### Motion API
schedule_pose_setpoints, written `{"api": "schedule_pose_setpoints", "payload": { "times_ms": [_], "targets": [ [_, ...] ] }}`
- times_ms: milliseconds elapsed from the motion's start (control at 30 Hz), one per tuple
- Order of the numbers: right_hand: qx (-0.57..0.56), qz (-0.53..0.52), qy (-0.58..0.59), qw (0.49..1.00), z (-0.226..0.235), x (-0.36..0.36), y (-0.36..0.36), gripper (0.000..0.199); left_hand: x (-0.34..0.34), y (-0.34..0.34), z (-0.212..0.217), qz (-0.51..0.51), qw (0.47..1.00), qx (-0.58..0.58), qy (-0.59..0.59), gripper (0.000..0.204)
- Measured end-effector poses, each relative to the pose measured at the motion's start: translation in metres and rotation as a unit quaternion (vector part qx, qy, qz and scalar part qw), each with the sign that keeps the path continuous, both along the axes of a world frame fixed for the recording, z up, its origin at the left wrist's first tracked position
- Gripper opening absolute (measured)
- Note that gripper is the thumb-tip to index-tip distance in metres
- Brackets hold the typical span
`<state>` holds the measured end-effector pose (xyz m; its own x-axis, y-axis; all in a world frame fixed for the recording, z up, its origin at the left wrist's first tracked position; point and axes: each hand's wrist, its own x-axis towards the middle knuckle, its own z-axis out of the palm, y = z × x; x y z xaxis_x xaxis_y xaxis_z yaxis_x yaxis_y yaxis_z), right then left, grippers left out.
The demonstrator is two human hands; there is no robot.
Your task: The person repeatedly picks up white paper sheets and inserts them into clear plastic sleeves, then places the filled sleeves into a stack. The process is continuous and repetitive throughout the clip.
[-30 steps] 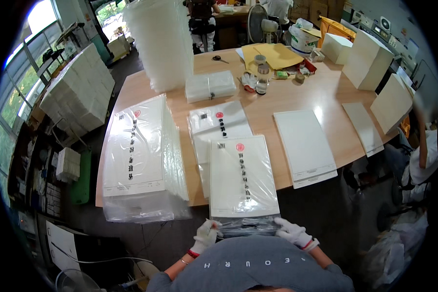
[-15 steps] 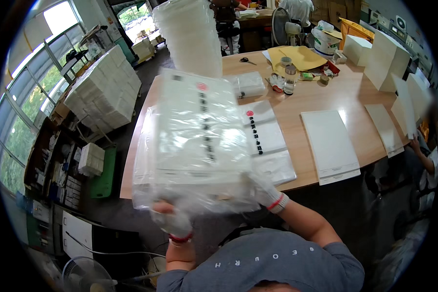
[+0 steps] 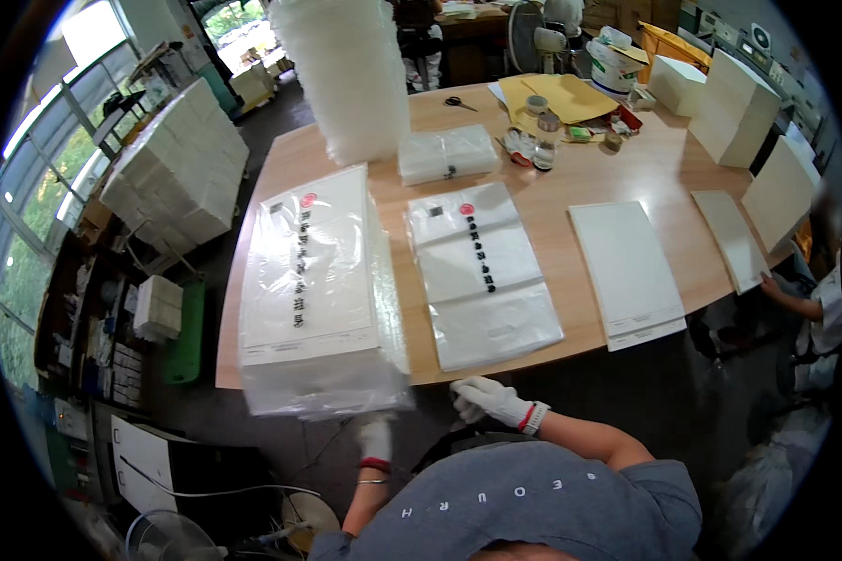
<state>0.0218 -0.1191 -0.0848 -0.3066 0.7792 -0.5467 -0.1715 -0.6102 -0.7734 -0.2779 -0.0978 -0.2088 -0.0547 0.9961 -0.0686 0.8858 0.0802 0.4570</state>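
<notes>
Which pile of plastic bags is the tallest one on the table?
The tall white stack at the table's far edge. It towers above the flat pile by the left hand, the thin middle pile and the small bundle.

Bright daylight from the windows (image 3: 56, 140) at left; plastic glares; fisheye bends edges; hands slightly blurred

Both hands, left (image 3: 376, 438) and right (image 3: 485, 400), wear white knitted cloth gloves; the stack of bags (image 3: 316, 290) is glossy, crinkled clear plastic; the table (image 3: 571, 182) is smooth matt wood; the sheets (image 3: 627, 271) are matt white paper
</notes>
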Motion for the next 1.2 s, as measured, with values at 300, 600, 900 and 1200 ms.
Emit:
{"api": "schedule_pose_setpoints", "payload": {
  "times_ms": [300, 600, 900, 1200],
  "targets": [
    [-0.042, -0.179, -0.051, 0.982, -0.027, 0.092, -0.053, 0.036, 0.266, 0.090, 0.067, -0.283, 0.943, 0.172, -0.036, 0.020],
    [0.067, -0.201, 0.066, 0.975, -0.044, 0.098, 0.034, 0.034, 0.273, 0.153, 0.083, -0.304, 0.943, -0.050, -0.130, 0.029],
    [0.332, -0.134, -0.521, 0.775, -0.059, 0.147, 0.076, 0.029, 0.256, 0.214, 0.090, -0.007, 0.767, -0.115, -0.631, 0.015],
    [0.432, 0.005, -0.649, 0.626, -0.069, 0.091, 0.134, 0.039, 0.303, 0.189, 0.195, -0.241, 0.794, -0.110, -0.548, 0.040]
  ]
}}
